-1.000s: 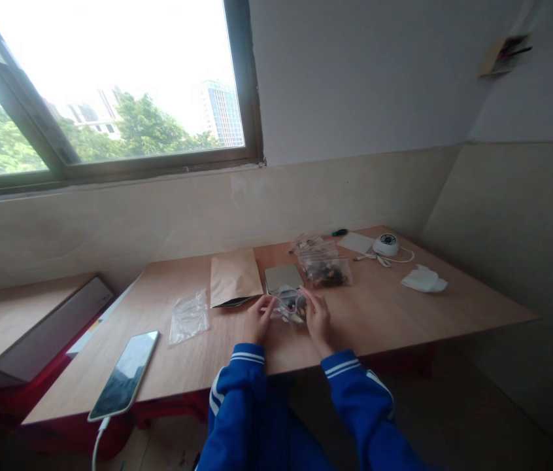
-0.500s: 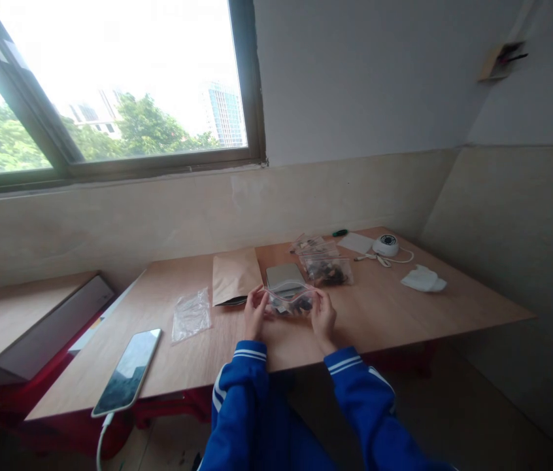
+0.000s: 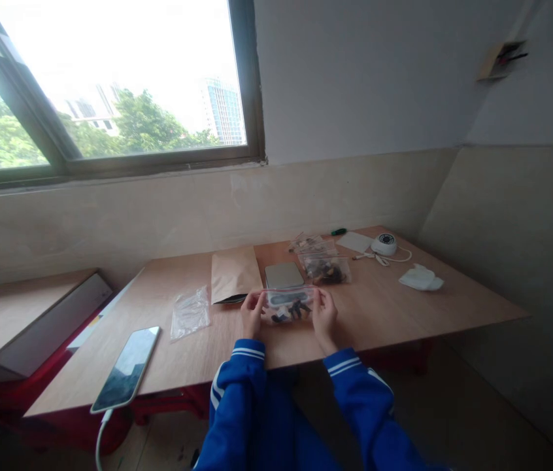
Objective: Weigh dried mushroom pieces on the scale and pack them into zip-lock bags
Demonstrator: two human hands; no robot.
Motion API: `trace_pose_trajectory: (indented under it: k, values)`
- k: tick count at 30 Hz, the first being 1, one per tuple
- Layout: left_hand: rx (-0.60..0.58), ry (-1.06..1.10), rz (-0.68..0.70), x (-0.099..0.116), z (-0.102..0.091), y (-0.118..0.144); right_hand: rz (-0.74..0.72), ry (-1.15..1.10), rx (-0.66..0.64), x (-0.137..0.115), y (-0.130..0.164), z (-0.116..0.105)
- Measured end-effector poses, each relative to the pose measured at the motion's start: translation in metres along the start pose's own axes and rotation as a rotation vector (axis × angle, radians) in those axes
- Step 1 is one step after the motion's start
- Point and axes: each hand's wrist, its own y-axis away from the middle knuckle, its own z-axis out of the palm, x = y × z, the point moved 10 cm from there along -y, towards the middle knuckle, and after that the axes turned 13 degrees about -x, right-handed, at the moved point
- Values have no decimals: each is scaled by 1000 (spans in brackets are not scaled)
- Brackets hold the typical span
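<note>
A clear zip bag point(image 3: 286, 313) with a reddish top strip is stretched between my two hands, above the near part of the table. Small dark, orange and pale pieces lie inside it, too small to name. My left hand point(image 3: 253, 313) pinches the bag's upper left corner. At the upper right corner, my right hand point(image 3: 324, 315) grips it the same way. Just behind the bag rests a flat device like a small digital scale point(image 3: 284, 275), its front partly seen through the plastic. Left of the scale lies a brown paper bag point(image 3: 233, 271), its dark mouth facing me.
Several filled zip bags point(image 3: 326, 268) lie behind on the right, near a green-handled tool point(image 3: 338, 231), a white dome camera point(image 3: 384, 244) with its cable and a crumpled white wrapper point(image 3: 421, 278). An empty clear bag point(image 3: 190, 314) and a plugged-in phone point(image 3: 127, 369) lie left.
The zip bag's mouth, bowed apart before, is now pulled into a straight line between my hands. My hands have stayed at its two corners.
</note>
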Motion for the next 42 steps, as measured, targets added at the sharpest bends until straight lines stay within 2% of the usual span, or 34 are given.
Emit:
trace_pose_trajectory:
  k: [6,12,18,22,28,33,38,42]
  values:
    - [55,-16,-7,-3,-7,1,18,-2,-4,8,-2,-1]
    - [99,-54,-2,-1,-11,3,-14,57,6,3,-2,-3]
    - [84,-81,17,2,-10,3,-6,31,2,1,-2,-3]
    - [34,-8,-17,-3,-4,1,56,-85,-23,10,-3,1]
    - [-71,27,-43,-4,10,0,147,-160,-130,19,-6,13]
    - [-56,32,-53,-2,9,1,171,-171,-222,18,-6,21]
    - [-35,48,-63,-5,6,1,144,-118,-135,20,-7,11]
    - [-19,54,-59,-7,2,2,129,-103,-131,21,-8,10]
